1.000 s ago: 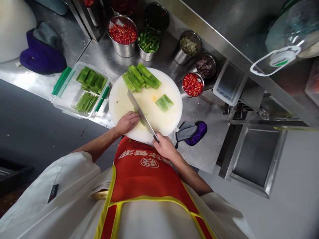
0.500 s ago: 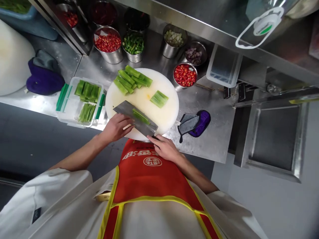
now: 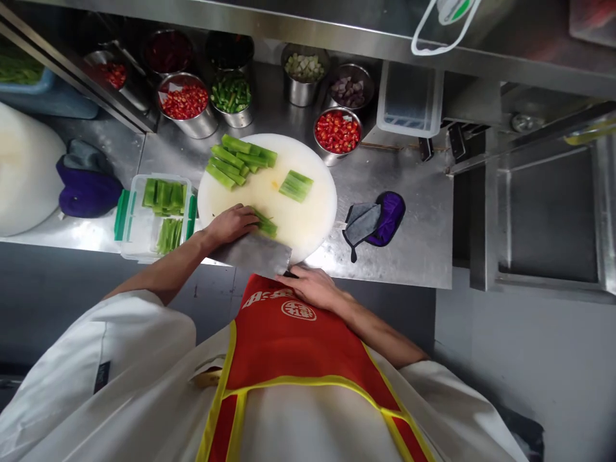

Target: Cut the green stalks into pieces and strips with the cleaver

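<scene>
My right hand (image 3: 312, 286) grips a cleaver (image 3: 257, 254), its broad blade lying nearly flat over the near edge of the round white cutting board (image 3: 308, 224). Curled fingers of my left hand (image 3: 235, 223) press on a small bunch of thin green celery strips (image 3: 265, 222) just beyond the blade. At the back left of the board lie thicker celery stalk pieces (image 3: 235, 159). To their right rests a separate flat group of celery sticks (image 3: 296, 185). The fingertips of my left hand are partly hidden.
A clear box (image 3: 137, 240) with green clips holds cut celery left of the board. Metal pots of red chilli (image 3: 337, 131), green chilli (image 3: 231, 94) and other chopped items stand behind. A grey and purple cloth (image 3: 363, 223) lies right. A steel shelf (image 3: 269, 22) overhangs the back.
The cleaver has moved nearer my body, away from under the celery strips, which now lie on the board. My left hand has moved forward onto the strips. The view has shifted.
</scene>
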Tool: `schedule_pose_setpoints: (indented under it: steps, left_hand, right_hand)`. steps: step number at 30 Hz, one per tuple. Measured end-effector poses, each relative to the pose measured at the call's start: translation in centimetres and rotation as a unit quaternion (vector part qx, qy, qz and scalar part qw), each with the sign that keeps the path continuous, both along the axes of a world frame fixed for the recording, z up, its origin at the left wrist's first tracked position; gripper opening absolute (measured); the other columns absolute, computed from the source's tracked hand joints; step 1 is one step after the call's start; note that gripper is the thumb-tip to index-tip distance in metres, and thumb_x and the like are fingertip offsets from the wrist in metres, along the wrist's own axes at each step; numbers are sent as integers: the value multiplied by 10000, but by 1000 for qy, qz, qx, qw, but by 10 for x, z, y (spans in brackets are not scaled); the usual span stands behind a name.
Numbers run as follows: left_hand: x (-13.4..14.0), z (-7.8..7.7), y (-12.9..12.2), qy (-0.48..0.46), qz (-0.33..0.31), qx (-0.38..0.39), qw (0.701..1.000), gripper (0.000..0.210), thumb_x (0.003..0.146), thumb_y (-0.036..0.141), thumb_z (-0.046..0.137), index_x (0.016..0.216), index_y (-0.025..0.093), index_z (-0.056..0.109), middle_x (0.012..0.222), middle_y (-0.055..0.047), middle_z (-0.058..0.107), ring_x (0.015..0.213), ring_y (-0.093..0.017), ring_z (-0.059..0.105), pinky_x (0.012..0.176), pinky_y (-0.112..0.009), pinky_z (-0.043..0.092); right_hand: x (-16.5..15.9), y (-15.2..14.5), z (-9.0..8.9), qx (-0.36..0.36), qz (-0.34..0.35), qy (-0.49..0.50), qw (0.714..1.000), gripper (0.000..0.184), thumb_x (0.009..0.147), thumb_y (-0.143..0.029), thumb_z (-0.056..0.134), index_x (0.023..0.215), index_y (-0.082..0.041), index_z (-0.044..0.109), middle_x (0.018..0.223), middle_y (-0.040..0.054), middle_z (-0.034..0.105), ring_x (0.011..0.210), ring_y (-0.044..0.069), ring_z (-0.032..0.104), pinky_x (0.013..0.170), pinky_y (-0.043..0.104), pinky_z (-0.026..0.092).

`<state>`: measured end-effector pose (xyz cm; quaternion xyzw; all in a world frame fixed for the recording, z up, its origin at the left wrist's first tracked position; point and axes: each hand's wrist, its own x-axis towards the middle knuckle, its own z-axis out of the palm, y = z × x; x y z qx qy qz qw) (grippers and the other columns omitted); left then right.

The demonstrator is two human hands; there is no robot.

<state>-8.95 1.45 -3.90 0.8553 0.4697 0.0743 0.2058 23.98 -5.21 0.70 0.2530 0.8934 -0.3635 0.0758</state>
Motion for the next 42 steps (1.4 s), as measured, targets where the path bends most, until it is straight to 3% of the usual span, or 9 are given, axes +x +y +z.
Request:
schedule_pose_setpoints:
  steps: [7, 10, 16, 21, 25, 32, 36, 39, 42]
  left_hand:
    - [-9, -4, 23, 27, -65, -2, 998, 420, 878, 478, 674, 1243, 270, 685, 1272, -98, 663, 1162, -298, 571, 1026, -436, 441]
    - [-5, -4, 34, 65, -101, -21, 992, 523, 857, 444, 706, 1344, 275, 611, 1369, -86, 616, 1277, -310, 506, 1086, -434, 381]
    - [-2, -6, 52, 80, -198, -29, 977, 362, 949, 391, 571, 1293, 299, 637, 1229, -53, 664, 1151, -258, 567, 1016, -376, 397]
    - [-2, -6, 53, 113, -237, 14, 965, 393, 966, 351, 510, 1333, 263, 618, 1184, -85, 655, 1094, -265, 580, 965, -375, 430]
    - [2, -6, 41, 113, -170, 45, 978, 442, 938, 437, 560, 1307, 201, 623, 1175, -131, 645, 1092, -311, 581, 939, -424, 456]
    - [11, -22, 33, 72, -58, 17, 996, 252, 905, 418, 619, 1004, 196, 687, 946, -103, 654, 904, -274, 622, 798, -402, 498]
    - [16, -25, 28, 34, -45, -39, 998, 201, 876, 394, 672, 940, 206, 649, 897, -67, 642, 806, -222, 615, 726, -354, 505]
    - [15, -24, 14, -1, -57, -26, 998, 151, 925, 333, 610, 998, 203, 636, 982, -83, 650, 912, -239, 610, 821, -382, 506]
    - [13, -27, -2, -29, -55, 29, 998, 217, 966, 303, 529, 1130, 209, 635, 1061, -95, 658, 987, -263, 583, 896, -423, 486]
  right_hand:
    - [29, -27, 33, -33, -14, 8, 999, 525, 963, -182, 517, 1459, -349, 566, 1087, 67, 688, 937, 204, 636, 731, 263, 476]
    - [48, -58, 52, -76, -92, 2, 993, 636, 872, -107, 557, 1445, -381, 574, 1180, 52, 706, 1000, 202, 664, 792, 265, 497]
    - [65, -134, 74, -114, -287, 16, 951, 684, 795, -52, 514, 1418, -312, 617, 1244, 78, 711, 976, 202, 703, 823, 281, 539]
    - [39, -178, 58, -85, -443, 84, 889, 528, 882, -169, 536, 1396, -234, 633, 1037, 96, 741, 796, 186, 690, 695, 275, 548]
    - [2, -193, 32, -67, -532, 137, 833, 479, 896, -266, 583, 1367, -210, 655, 1032, 94, 753, 862, 206, 707, 785, 309, 558]
    - [-44, -194, 6, -114, -623, 181, 753, 541, 820, -274, 639, 1358, -225, 664, 1219, 74, 736, 1046, 245, 696, 938, 371, 536]
    - [-59, -187, 4, -194, -659, 230, 689, 610, 771, -270, 649, 1377, -202, 639, 970, 32, 754, 769, 177, 683, 736, 312, 566]
    - [-67, -182, 5, -269, -665, 264, 645, 641, 764, -284, 641, 1397, -189, 611, 904, 18, 715, 578, 121, 580, 543, 257, 510]
    - [-70, -178, 7, -287, -661, 250, 646, 632, 754, -282, 647, 1379, -184, 624, 874, 9, 700, 548, 109, 544, 504, 241, 482]
